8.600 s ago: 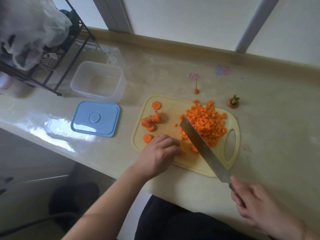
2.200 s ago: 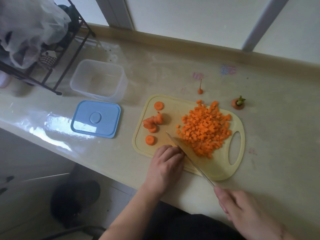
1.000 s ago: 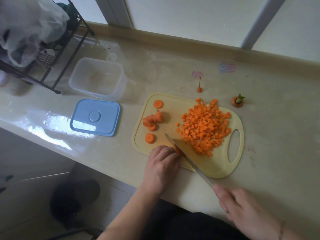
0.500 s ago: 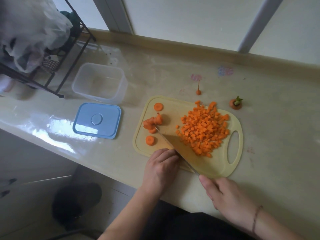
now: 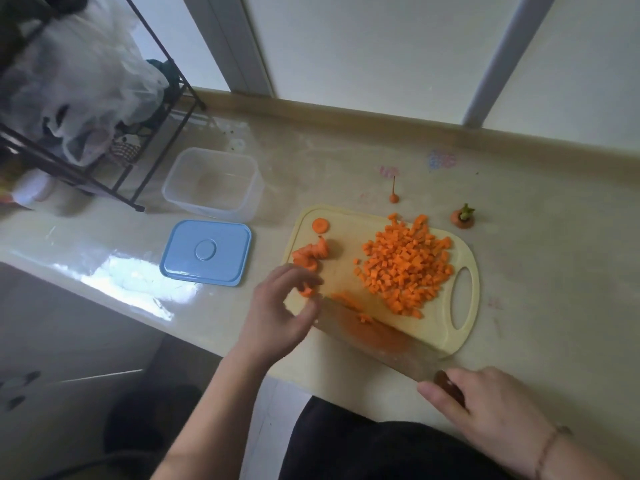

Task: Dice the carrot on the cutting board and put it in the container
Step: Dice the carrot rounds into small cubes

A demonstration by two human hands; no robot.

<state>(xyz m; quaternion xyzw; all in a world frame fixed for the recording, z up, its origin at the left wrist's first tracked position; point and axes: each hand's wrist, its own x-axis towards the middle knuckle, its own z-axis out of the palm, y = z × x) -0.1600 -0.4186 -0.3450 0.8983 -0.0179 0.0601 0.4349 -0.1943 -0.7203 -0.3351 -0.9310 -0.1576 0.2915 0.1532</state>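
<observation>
A pale yellow cutting board (image 5: 446, 337) lies on the counter with a heap of diced carrot (image 5: 403, 268) on its right half. Several carrot slices (image 5: 310, 254) lie at its left end, one round slice (image 5: 320, 225) apart at the top. My left hand (image 5: 282, 313) hovers over the board's left edge, fingers spread and loosely curved, fingertips at a carrot slice (image 5: 306, 292). My right hand (image 5: 485, 407) grips the handle of a wide knife (image 5: 377, 336), whose blade lies low and flat-tilted over the board's front edge with carrot bits on it. The clear container (image 5: 211, 183) stands empty to the left.
A blue lid (image 5: 206, 252) lies in front of the container. A carrot top (image 5: 462, 216) and a thin carrot tail (image 5: 393, 195) lie behind the board. A black wire rack (image 5: 104, 157) holding plastic bags stands at the back left. The counter's front edge runs just below the board.
My left hand has lifted off the pieces it pressed and opened toward the slices. The knife blade has tipped from upright cutting to a flat tilt, and my right hand has drawn back right.
</observation>
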